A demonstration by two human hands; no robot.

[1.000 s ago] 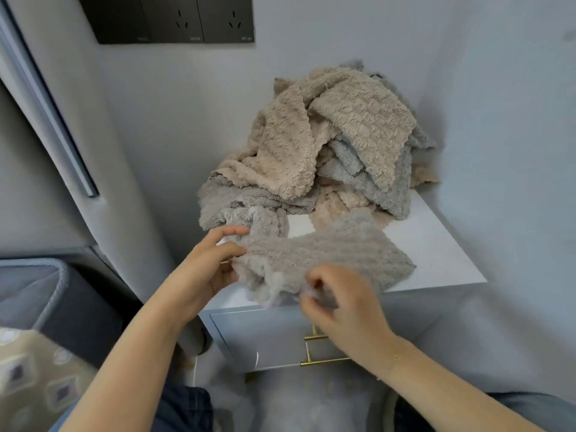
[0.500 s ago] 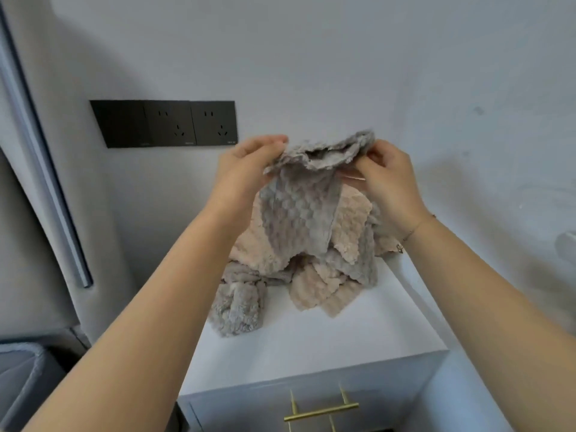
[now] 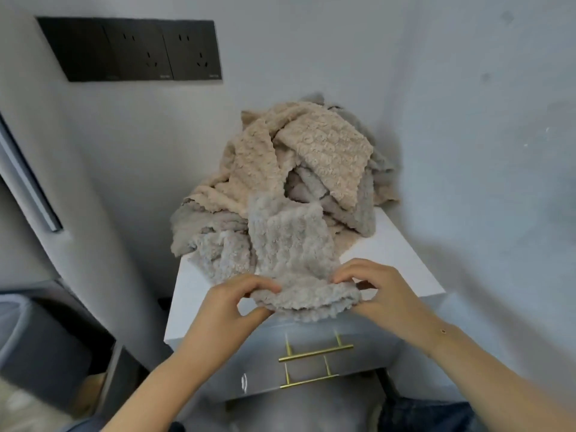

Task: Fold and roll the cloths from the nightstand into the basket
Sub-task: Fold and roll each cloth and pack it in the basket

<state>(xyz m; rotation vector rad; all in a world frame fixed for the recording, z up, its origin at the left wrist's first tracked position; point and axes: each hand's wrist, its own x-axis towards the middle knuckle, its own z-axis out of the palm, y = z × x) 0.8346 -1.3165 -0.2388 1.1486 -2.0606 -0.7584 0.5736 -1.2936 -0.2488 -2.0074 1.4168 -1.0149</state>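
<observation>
Your left hand [image 3: 232, 302] and right hand [image 3: 371, 286] pinch the grey cloth's [image 3: 291, 247] near edge on the nightstand [image 3: 396, 254]; folding barely begun; pile [image 3: 299, 169] untouched; basket [image 3: 28, 335] contents unseen.

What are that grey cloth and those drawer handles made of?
The grey cloth, pinched by both hands, looks like plush microfibre or coral fleece: fuzzy, with a bumpy pile and a limp drape. The handles look like brushed brass or gold-finished metal: thin bars with a soft sheen.

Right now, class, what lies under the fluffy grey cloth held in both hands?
The white nightstand top shows beside the grey cloth; its far end overlaps the cloth pile. What lies directly beneath is hidden.
</observation>
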